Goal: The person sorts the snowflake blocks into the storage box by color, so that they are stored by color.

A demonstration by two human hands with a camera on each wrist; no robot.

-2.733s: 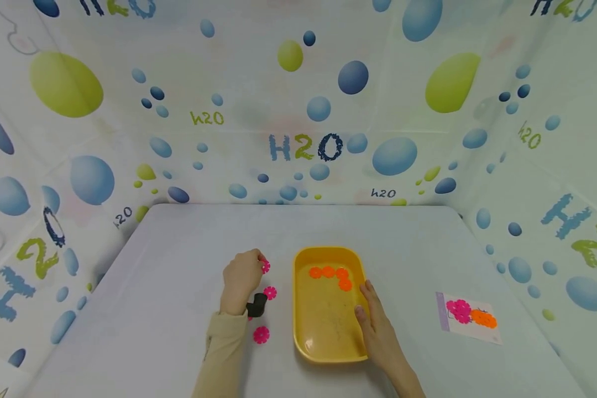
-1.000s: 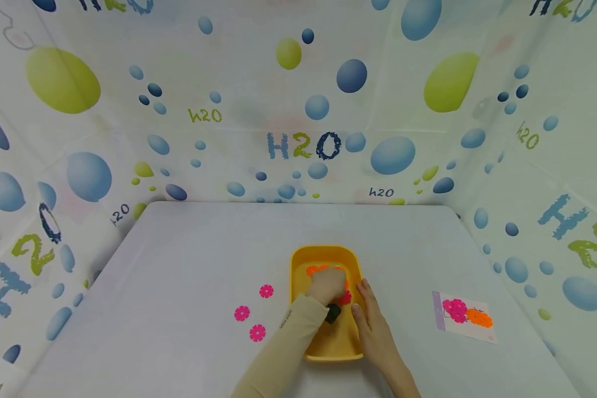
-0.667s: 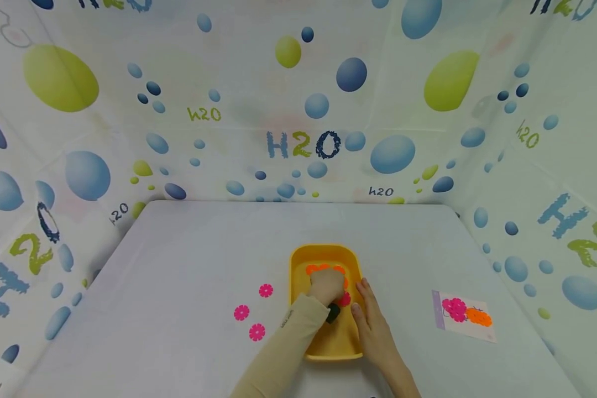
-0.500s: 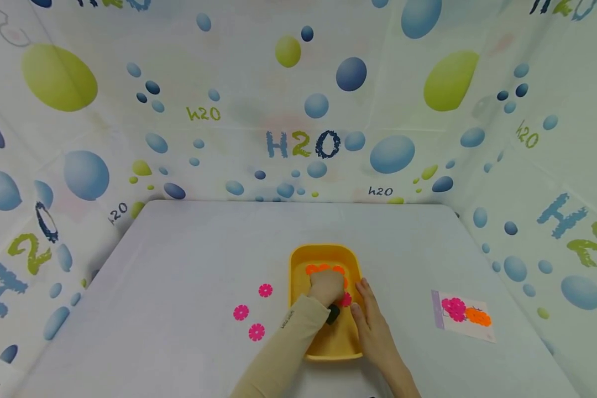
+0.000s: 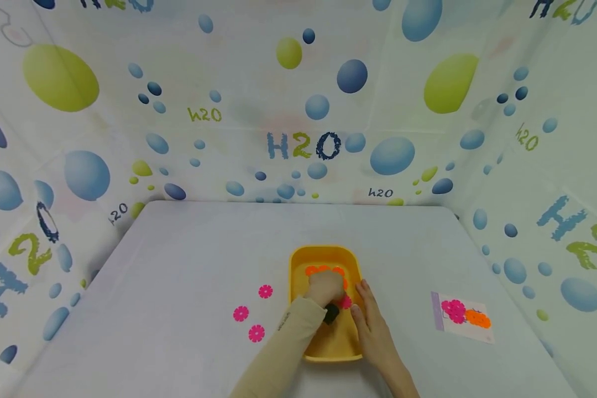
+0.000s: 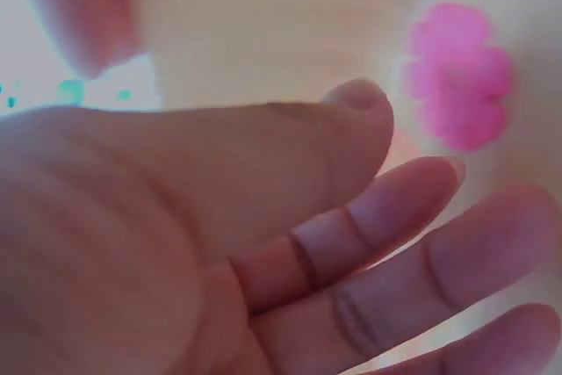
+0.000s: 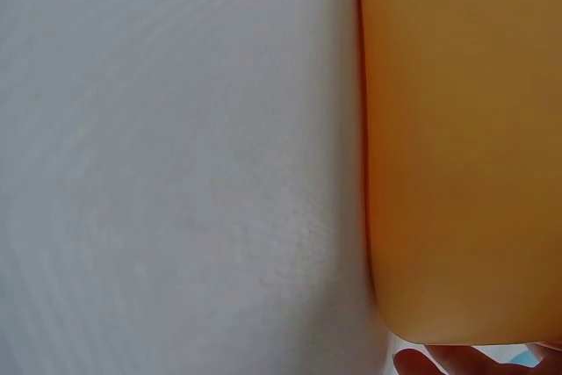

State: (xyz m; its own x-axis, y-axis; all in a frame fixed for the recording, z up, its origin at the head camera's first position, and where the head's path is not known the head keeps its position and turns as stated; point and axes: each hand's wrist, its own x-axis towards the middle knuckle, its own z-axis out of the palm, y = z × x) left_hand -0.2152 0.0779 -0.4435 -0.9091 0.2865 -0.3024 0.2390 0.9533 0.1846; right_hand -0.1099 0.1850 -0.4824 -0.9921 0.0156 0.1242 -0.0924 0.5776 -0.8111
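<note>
My left hand (image 5: 326,286) reaches down inside the yellow tray (image 5: 328,348), its fingertips hidden from the head view. In the left wrist view its fingers are fairly straight, with the thumb alongside them and nothing between. A pink flower-shaped piece (image 6: 461,76) lies just beyond the fingertips, apart from the thumb; the head view shows this pink flower (image 5: 346,302) beside the hand. Orange flower pieces (image 5: 338,271) lie above the hand, partly covered by it. Resting along the tray's right side is my right hand (image 5: 375,331), fingers extended; the right wrist view shows mostly tray wall (image 7: 465,147).
Three more pink flowers (image 5: 241,313) lie on the white table (image 5: 189,265) left of the tray. At right sits a card (image 5: 462,317) with pink and orange flower clusters and a purple edge. Patterned curtains (image 5: 254,66) surround the table at the back and sides.
My left hand carried a pink flower from the table into the tray and let it go. Lately that flower has shifted slightly nearer me. The right hand stays on the tray's side.
</note>
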